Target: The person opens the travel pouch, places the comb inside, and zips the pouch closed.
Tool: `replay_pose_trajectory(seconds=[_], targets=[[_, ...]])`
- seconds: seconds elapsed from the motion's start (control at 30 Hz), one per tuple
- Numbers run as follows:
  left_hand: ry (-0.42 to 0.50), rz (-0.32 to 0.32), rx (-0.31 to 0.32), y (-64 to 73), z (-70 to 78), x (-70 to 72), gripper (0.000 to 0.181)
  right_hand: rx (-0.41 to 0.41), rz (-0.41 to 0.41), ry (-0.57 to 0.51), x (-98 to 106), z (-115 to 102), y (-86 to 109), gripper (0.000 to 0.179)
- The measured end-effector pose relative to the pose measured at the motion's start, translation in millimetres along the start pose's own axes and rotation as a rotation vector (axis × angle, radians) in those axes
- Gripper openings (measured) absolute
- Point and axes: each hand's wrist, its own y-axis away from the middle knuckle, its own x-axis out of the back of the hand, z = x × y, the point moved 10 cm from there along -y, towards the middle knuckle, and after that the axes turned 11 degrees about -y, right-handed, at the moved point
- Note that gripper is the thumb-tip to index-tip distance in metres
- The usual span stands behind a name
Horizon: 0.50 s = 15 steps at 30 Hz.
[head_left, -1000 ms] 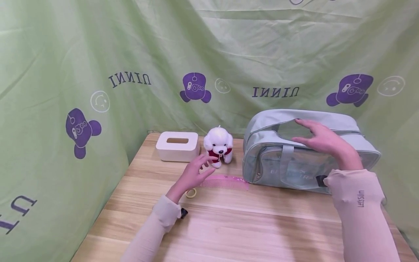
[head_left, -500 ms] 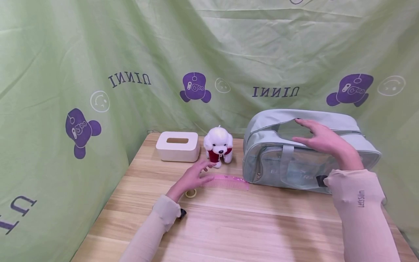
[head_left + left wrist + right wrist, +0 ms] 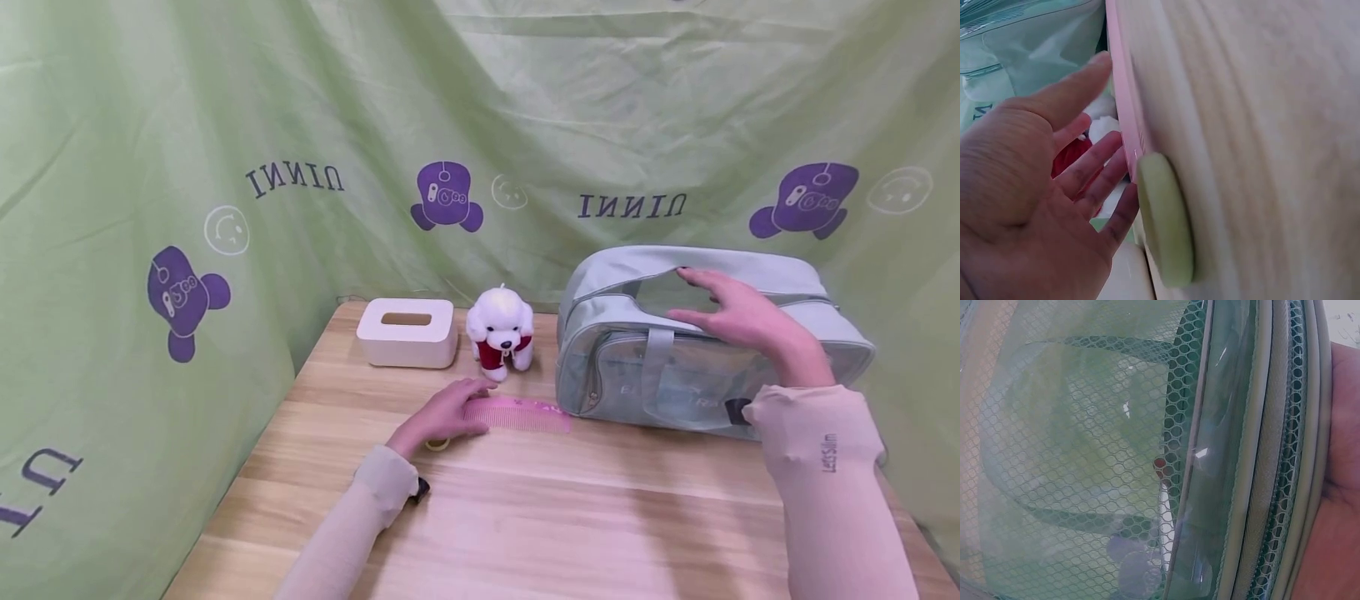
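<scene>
My left hand (image 3: 442, 412) is low over the table at the left end of a pink comb (image 3: 528, 413), which lies flat. In the left wrist view the thumb and fingers are spread to either side of the comb's end, fingertips right at its edge. A pale yellow ring (image 3: 1169, 225) lies beside the little finger, partly hidden by the hand in the head view. My right hand (image 3: 742, 317) is at the unzipped top of a pale green bag (image 3: 622, 387), thumb and forefinger stretched across the gap. Its palm meets the piped edge in the right wrist view.
Behind the comb stands a white plush dog (image 3: 501, 325) in a red vest. To its left is a white tissue box (image 3: 405, 333) with a slot on top. A green curtain (image 3: 360, 108) hangs round the back and left of the wooden table (image 3: 540, 525).
My left hand has come down from in front of the plush dog to the comb's left end, now covering part of the ring. My right hand has stayed at the bag.
</scene>
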Motion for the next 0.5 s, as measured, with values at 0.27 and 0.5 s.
replay_pose_trajectory(seconds=[0.27,0.5], targets=[[-0.039,0.019,-0.037,-0.5,1.1,-0.6,0.062,0.005,0.009,-0.005,-0.5,0.8,-0.8,0.088],[-0.051,0.031,-0.055,-0.7,5.2,1.8,0.053,-0.002,0.009,-0.004,1.0,1.7,-0.9,0.089]])
